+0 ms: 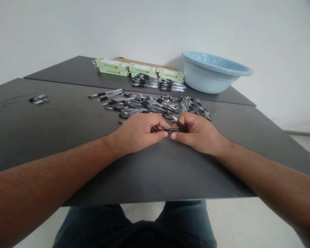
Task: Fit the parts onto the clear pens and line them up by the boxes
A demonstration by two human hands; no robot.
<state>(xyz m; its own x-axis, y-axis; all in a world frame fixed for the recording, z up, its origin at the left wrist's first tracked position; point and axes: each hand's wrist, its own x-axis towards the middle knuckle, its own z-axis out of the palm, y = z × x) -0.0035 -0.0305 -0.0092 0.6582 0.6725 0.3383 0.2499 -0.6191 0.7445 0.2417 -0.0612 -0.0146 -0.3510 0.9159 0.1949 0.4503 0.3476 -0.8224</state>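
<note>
My left hand (142, 132) and my right hand (198, 132) meet over the near middle of the table. Between their fingertips lies a thin black pen part (173, 130), pinched from both sides; whether it is a cap or a grip I cannot tell. A pen (177, 121) with a clear pointed tip also sticks up out of my right hand, its rear hidden by the fingers. Just beyond my hands spreads a loose heap of clear and black gel pens (147, 103), with more pens (196, 106) at its right end.
Behind the heap are stacked pens (146, 82) and green-and-white boxes (113, 68), with brown cardboard (144, 63) behind. A light blue basin (209, 77) stands at the back right. A few pen parts (39, 99) lie far left on the dark table (155, 175).
</note>
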